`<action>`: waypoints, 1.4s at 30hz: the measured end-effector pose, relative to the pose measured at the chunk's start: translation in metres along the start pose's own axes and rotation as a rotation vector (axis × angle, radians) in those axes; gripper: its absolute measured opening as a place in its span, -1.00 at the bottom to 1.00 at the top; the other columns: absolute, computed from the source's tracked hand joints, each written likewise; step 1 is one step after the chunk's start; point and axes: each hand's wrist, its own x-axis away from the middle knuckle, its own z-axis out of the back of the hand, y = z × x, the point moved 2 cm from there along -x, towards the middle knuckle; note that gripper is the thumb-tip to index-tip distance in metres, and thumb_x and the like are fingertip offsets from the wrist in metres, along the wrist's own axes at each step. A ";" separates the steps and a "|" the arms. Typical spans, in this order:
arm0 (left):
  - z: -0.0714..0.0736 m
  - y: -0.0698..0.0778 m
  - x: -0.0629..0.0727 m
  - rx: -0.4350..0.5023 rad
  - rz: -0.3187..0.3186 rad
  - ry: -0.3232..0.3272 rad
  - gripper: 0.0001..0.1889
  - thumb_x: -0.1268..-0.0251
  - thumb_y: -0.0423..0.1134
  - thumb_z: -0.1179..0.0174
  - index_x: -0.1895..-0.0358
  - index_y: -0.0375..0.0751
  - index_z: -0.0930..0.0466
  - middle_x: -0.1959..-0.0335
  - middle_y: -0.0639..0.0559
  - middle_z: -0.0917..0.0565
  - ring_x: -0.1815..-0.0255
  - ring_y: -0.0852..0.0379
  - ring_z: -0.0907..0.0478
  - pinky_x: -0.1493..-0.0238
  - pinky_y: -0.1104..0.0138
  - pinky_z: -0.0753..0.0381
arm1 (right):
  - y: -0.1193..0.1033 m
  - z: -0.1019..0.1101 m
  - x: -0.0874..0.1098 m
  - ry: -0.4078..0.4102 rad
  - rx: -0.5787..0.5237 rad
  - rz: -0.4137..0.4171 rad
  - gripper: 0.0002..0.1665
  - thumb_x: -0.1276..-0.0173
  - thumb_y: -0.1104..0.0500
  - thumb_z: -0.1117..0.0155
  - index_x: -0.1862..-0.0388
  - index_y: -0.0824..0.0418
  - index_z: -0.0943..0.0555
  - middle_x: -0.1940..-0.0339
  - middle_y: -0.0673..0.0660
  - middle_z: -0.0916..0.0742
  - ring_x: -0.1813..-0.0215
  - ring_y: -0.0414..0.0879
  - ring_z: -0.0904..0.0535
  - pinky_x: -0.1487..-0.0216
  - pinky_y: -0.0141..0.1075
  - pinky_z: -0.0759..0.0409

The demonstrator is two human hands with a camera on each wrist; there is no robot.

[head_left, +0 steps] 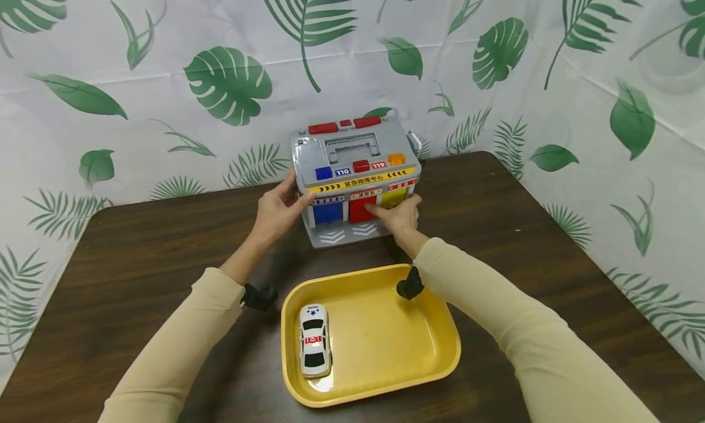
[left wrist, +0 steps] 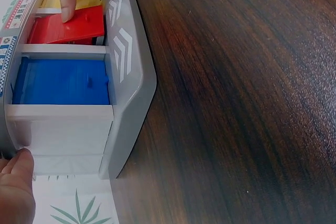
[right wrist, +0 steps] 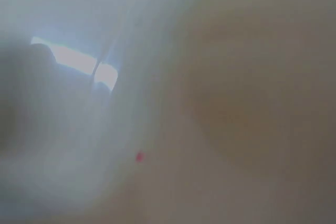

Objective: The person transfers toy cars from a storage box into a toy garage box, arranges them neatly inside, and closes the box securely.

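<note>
A grey toy garage [head_left: 355, 181] stands near the wall, with a blue door [head_left: 328, 211], a red door [head_left: 362, 209] and a yellow door [head_left: 393, 198] in front. My left hand [head_left: 276, 213] holds its left side, thumb at the front corner and fingers toward the back. With its extended thumb, my right hand [head_left: 401, 218] presses on the red door; the other fingers are bent near the yellow one. In the left wrist view the red door [left wrist: 79, 24] sits tilted in its opening, while the blue door [left wrist: 63, 81] lies flat. The right wrist view is a close blur.
A yellow tray [head_left: 374, 393] lies in front of the garage, under the right forearm. Inside it at the left is a white toy police car [head_left: 314, 340]. Behind the dark wooden table [head_left: 165, 258] hangs a leaf-patterned cloth [head_left: 341, 56].
</note>
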 end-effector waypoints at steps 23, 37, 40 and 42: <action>-0.002 0.000 -0.002 0.004 -0.006 0.015 -0.30 -0.27 -0.32 -0.20 -0.40 -0.40 -0.07 -0.31 -0.29 -0.33 -0.23 -0.14 -0.43 -0.16 0.10 -0.48 | 0.001 0.003 -0.008 -0.045 -0.005 0.024 0.11 -0.02 -0.02 -0.50 -0.35 0.19 0.01 -0.28 0.25 -0.39 -0.29 0.10 -0.32 -0.41 -0.10 -0.26; -0.005 -0.034 -0.015 -0.055 -0.019 0.041 -0.28 -0.25 -0.16 -0.23 -0.42 -0.22 -0.11 -0.30 -0.17 -0.39 -0.17 -0.03 -0.50 -0.12 0.18 -0.53 | 0.002 0.004 -0.008 0.013 0.029 0.021 0.11 0.03 -0.06 -0.53 -0.32 0.19 -0.03 -0.24 0.25 -0.43 -0.24 0.11 -0.37 -0.37 -0.08 -0.31; -0.005 -0.036 -0.016 -0.069 -0.022 0.058 -0.29 -0.26 -0.13 -0.23 -0.41 -0.22 -0.13 -0.25 -0.18 -0.46 -0.10 -0.03 -0.56 -0.08 0.19 -0.56 | 0.002 0.002 -0.006 0.034 0.064 0.007 0.14 0.05 -0.11 -0.53 -0.32 0.20 -0.03 -0.22 0.27 -0.45 -0.21 0.14 -0.40 -0.34 -0.06 -0.34; -0.004 -0.037 -0.016 -0.074 -0.019 0.071 -0.29 -0.26 -0.11 -0.22 -0.41 -0.23 -0.15 -0.23 -0.18 -0.48 -0.07 -0.03 -0.58 -0.06 0.19 -0.58 | 0.002 0.001 -0.005 0.042 0.075 0.001 0.16 0.06 -0.13 -0.53 -0.33 0.20 -0.03 -0.21 0.27 -0.46 -0.20 0.15 -0.41 -0.32 -0.04 -0.36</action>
